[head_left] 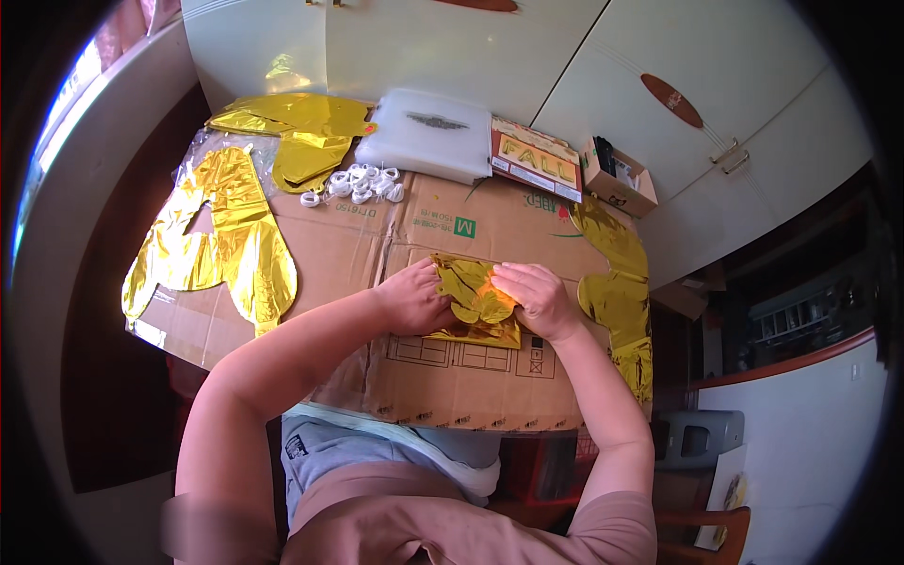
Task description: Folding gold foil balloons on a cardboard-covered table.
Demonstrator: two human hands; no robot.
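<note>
A gold foil balloon [474, 294], folded into a small packet, lies on the cardboard in front of me. My left hand [412, 297] grips its left edge with curled fingers, the tips partly hidden by the foil. Pressed together, the fingers of my right hand [535, 296] hold its right side, where an orange glow shows. A flat letter-A foil balloon [221, 231] is spread out at the left. Another gold foil balloon [612, 282] lies flat beyond my right hand, along the right edge.
Further gold foil [292, 118] lies at the back left, near a heap of white ribbon coils [363, 182]. Along the back stand a whitish translucent box [424, 137], a printed box [537, 160] and a small open box [619, 177]. Flattened cardboard [330, 235] covers the table before white cabinets [424, 47].
</note>
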